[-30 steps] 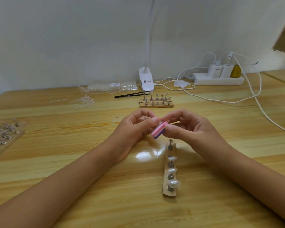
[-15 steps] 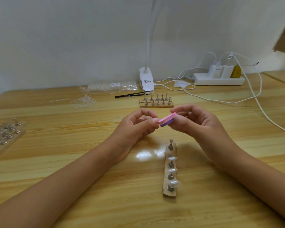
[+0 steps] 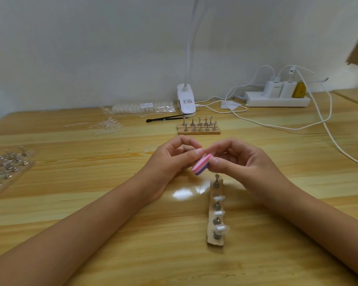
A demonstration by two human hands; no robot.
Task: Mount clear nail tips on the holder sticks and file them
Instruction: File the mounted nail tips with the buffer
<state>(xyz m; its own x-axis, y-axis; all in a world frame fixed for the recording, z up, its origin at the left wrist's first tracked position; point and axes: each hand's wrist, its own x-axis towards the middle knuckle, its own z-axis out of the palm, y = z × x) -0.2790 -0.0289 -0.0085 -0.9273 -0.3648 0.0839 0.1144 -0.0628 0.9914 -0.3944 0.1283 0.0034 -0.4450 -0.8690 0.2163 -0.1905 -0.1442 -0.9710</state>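
Nail tips (image 3: 221,229), three, on wooden strip (image 3: 215,242); beyond it, right hand (image 3: 246,164) pinching one pink file (image 3: 202,164); left hand (image 3: 172,162) curled, hold unclear.

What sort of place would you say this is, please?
Probably a nail-craft workbench: a rack of holder sticks carrying clear nail tips on a wooden table, a nail file in the right hand, and a clip-on lamp.
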